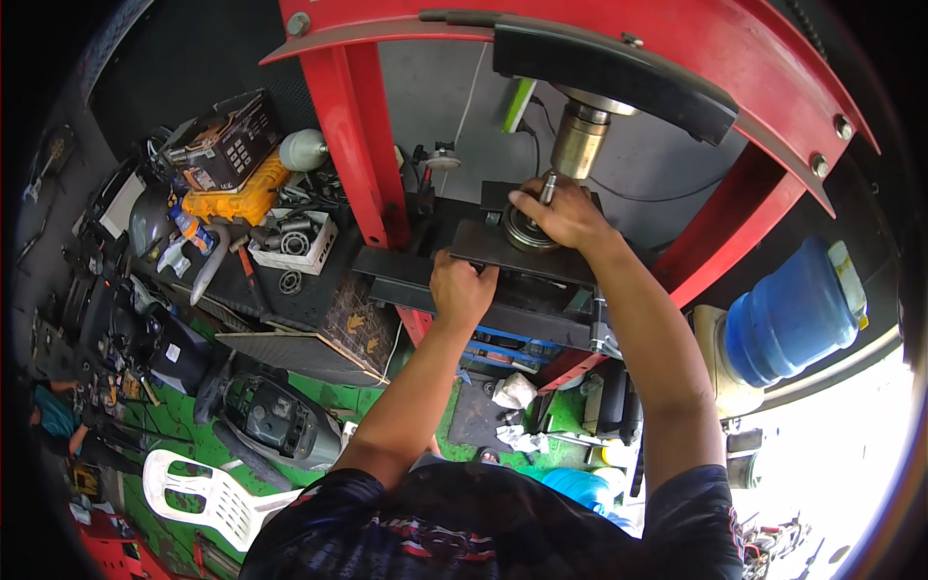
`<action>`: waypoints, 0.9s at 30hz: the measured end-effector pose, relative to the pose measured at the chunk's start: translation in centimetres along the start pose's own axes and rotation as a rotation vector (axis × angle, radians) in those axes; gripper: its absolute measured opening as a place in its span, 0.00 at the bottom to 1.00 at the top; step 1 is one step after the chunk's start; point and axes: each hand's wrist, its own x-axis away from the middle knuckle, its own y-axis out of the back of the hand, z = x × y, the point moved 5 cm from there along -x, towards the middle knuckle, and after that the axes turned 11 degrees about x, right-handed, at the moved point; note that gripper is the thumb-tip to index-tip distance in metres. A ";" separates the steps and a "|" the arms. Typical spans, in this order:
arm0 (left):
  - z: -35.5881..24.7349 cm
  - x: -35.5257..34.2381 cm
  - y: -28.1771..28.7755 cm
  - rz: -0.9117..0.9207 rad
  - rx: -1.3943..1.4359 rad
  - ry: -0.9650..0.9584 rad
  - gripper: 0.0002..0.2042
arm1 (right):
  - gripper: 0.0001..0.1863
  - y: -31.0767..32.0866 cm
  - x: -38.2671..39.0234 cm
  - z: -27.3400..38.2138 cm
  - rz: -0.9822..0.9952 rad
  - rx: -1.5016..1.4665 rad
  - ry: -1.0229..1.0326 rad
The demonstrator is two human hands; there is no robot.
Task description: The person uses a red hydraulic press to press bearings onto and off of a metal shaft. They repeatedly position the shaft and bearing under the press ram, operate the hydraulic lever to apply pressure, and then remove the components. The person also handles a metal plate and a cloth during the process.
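Observation:
A red-framed shop press stands before me, its brass-coloured ram (580, 145) hanging above a dark flat plate (476, 240). On that plate rests a round metal part with an upright shaft (525, 235), whose tip sits just below the ram, apart from it. My right hand (572, 217) is closed around the shaft and the top of the round part; some fingers are hidden behind it. At the plate's near left edge, my left hand (462, 288) is closed on the plate, fingers curled under the edge. Dark press bed beams (406, 280) lie beneath the plate.
Left of the press, a dark bench (314, 290) carries a hammer (249, 275), a white tray of bearings (302, 253), an orange case (237, 198) and a box (227, 145). A blue water jug (793, 314) is at right. Behind me are a white chair (208, 493) and a scooter (280, 420).

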 end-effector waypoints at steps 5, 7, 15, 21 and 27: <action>-2.5 0.0 5.7 0.333 -0.157 0.060 0.41 | 0.56 4.7 6.5 -3.0 -0.158 0.083 0.036; -1.8 -0.5 7.2 0.387 -0.121 0.121 0.50 | 0.57 5.3 10.5 -4.1 -0.101 0.038 0.004; -7.5 -7.9 -0.3 0.482 -0.142 -0.096 0.44 | 0.36 2.9 14.3 -6.0 -0.248 -0.332 -0.238; -8.7 -8.4 -6.0 0.411 -0.311 -0.071 0.30 | 0.17 -2.7 11.6 -9.6 -0.177 -0.815 -0.469; -7.4 -9.9 -6.2 0.603 -0.179 -0.193 0.20 | 0.14 -3.9 10.3 -10.7 -0.247 -1.049 -0.496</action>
